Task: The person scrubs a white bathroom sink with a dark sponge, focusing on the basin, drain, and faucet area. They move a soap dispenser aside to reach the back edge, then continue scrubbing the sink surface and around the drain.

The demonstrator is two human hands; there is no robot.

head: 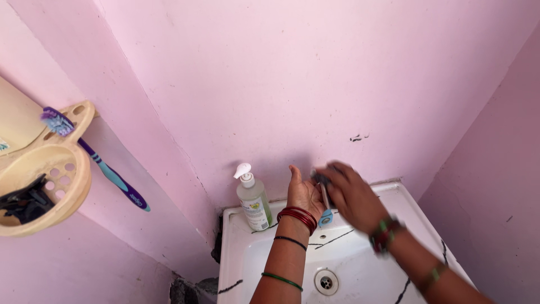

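Toothbrush (325,204): centre frame, above the white sink (236,247), bristles against the left hand (302,191).
Grip: right hand (351,194) pinching the handle; left palm spread.
Risk: blurred, brisk strokes could flick the brush into the basin.
Nearby: soap pump bottle (253,200), left.
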